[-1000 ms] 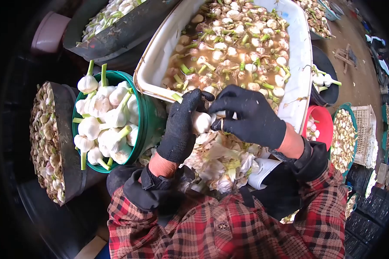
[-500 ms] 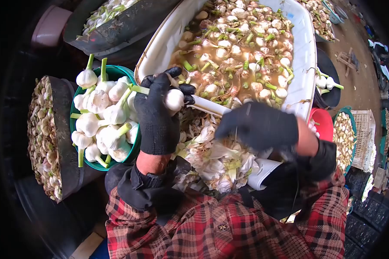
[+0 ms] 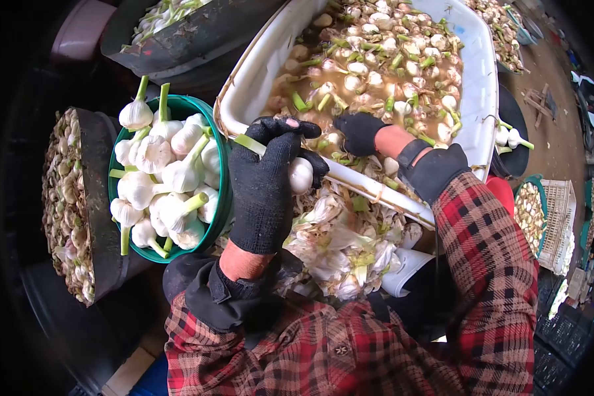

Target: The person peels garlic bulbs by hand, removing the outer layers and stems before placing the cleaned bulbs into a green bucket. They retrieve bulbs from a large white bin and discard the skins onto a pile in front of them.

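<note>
My left hand (image 3: 263, 188), in a black knit glove, is closed round a white garlic bulb (image 3: 301, 175). Its cut green stem sticks out on the left of the hand. My right hand (image 3: 362, 134), also gloved, is down at the near part of the white tub (image 3: 476, 86), among garlic bulbs (image 3: 376, 78) in brown water. Its fingers look curled, and whatever is under them is hidden. Left of my left hand stands a green basket (image 3: 223, 198) heaped with clean white garlic bulbs (image 3: 155, 155) with short green stems.
A pile of papery garlic skins (image 3: 340, 244) lies between my body and the tub's near rim. Dark containers (image 3: 102, 218) with more garlic stand at the far left and upper left. On the right are a black basin (image 3: 513, 125), a red basin (image 3: 501, 193) and a pale crate (image 3: 556, 224).
My right hand has moved from above the garlic skins, up and forward over the rim into the tub. My left hand has shifted slightly right, still holding the bulb. The view has shifted a little.
</note>
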The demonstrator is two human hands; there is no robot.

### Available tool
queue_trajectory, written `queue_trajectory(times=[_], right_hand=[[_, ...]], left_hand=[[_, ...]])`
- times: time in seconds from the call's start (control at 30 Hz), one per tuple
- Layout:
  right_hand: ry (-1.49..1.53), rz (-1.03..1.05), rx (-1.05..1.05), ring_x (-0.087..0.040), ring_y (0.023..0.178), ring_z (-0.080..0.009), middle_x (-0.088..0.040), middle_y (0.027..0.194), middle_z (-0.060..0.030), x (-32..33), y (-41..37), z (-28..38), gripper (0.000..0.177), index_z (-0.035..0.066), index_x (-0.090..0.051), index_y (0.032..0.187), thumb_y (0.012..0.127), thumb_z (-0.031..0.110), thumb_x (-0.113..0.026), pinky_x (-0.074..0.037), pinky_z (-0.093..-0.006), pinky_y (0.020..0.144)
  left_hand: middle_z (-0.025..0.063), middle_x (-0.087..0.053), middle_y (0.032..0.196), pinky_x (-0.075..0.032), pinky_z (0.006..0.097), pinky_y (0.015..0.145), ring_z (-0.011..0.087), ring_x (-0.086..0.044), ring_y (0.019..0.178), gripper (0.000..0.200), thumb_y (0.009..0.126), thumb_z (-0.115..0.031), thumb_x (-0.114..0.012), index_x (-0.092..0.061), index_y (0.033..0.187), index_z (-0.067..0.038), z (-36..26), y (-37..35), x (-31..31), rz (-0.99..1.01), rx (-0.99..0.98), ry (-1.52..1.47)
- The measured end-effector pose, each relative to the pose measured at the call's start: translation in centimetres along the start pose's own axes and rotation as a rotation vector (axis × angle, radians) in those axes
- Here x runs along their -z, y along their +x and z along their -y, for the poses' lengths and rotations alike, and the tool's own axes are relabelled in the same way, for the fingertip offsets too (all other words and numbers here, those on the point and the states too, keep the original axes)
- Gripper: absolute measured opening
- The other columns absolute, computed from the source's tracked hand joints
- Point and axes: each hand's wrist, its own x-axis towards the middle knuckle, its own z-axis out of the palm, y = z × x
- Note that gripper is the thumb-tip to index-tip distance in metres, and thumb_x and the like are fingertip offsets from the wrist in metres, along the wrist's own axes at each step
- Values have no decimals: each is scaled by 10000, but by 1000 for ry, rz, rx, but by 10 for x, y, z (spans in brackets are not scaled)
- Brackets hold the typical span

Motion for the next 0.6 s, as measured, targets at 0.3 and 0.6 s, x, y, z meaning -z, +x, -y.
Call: queue_trajectory(times=[0.3, 0.6], right_hand=[[264, 314, 96, -480, 1225, -371, -454, 1370, -219, 20, -74, -21, 710, 174, -419, 1403, 720, 192, -608, -407, -409, 1019], [-98, 155, 144, -626, 983, -373, -537, 1249, -202, -2, -84, 6, 568, 226, -413, 1388, 838, 163, -537, -510, -456, 829]], left_hand=[[131, -657, 895, -514, 269, 570, 193, -655, 634, 174, 849, -65, -516, -541, 986, 40, 0, -2, 5, 93, -137, 151], [132, -652, 900, -508, 280, 584, 200, -649, 659, 153, 852, -61, -517, -541, 969, 34, 14, 3, 2, 87, -67, 75]])
